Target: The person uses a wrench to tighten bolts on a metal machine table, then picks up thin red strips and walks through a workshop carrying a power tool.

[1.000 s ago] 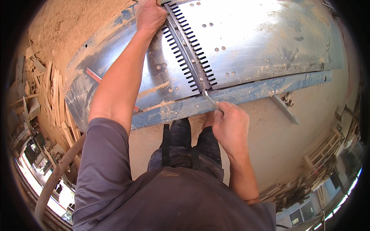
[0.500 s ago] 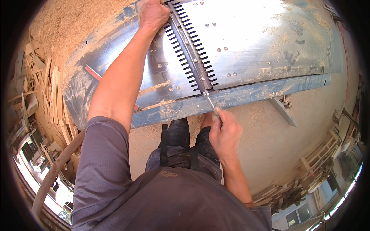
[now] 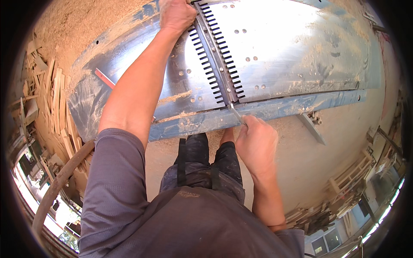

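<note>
A steel-topped woodworking planer (image 3: 284,64) spans the top of the view, with toothed metal lips on both sides of a narrow cutter head (image 3: 218,64) set with bolts. My right hand (image 3: 257,139) is closed around the handle of a metal wrench (image 3: 235,112). The wrench's far end meets the near end of the cutter head. At the far end of the cutter head, my left hand (image 3: 176,16) is closed, its fingers curled by the slot. What those fingers grip is hidden, and the picture's edge cuts off part of the hand.
A red-edged strip (image 3: 104,78) lies on the left table, partly behind my left forearm. Sawdust (image 3: 86,21) heaps beyond the machine. Wood offcuts (image 3: 53,94) pile up at the left, with more scraps (image 3: 314,215) at the lower right. A metal bar (image 3: 312,129) sticks out below the near edge.
My right hand has swung slightly to the right and up, turning the wrench handle with it. The left hand keeps its place at the cutter head; the whole view has shifted a little.
</note>
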Demonstrator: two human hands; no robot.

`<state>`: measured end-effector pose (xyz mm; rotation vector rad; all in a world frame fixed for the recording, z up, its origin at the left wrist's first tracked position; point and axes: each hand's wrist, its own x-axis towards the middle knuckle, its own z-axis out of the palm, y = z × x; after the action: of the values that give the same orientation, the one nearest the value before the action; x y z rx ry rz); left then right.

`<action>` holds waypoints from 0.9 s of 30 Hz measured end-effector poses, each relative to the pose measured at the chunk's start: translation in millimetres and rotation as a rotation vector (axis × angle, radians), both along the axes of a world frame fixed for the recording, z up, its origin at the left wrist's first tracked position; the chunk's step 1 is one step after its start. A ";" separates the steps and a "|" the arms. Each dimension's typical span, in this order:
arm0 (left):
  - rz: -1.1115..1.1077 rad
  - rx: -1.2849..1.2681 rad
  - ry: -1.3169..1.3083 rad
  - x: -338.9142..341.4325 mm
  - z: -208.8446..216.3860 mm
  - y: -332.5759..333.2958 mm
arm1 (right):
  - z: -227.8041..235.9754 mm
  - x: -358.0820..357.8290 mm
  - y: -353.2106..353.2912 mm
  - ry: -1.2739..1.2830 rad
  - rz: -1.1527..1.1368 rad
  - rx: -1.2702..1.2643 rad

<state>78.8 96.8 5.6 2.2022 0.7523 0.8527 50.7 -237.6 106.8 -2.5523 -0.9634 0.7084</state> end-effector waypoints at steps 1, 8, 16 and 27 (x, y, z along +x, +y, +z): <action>0.010 -0.012 0.020 -0.5 1.8 -0.5 | -0.6 -3.5 -1.1 -0.005 0.000 -0.003; 0.109 0.146 0.075 -0.3 -22.2 10.2 | -2.4 -22.9 -7.0 -0.029 -0.047 0.013; 0.114 0.141 0.147 0.4 -26.7 12.3 | -16.6 -30.8 -22.4 0.011 -0.140 0.167; 0.108 0.075 0.087 -1.9 -33.2 16.0 | -5.3 -23.0 -11.1 0.035 -0.108 0.074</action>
<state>76.8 112.8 -27.6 2.2947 0.9018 0.8556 27.7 -248.7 101.6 -2.4973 -0.8177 0.6716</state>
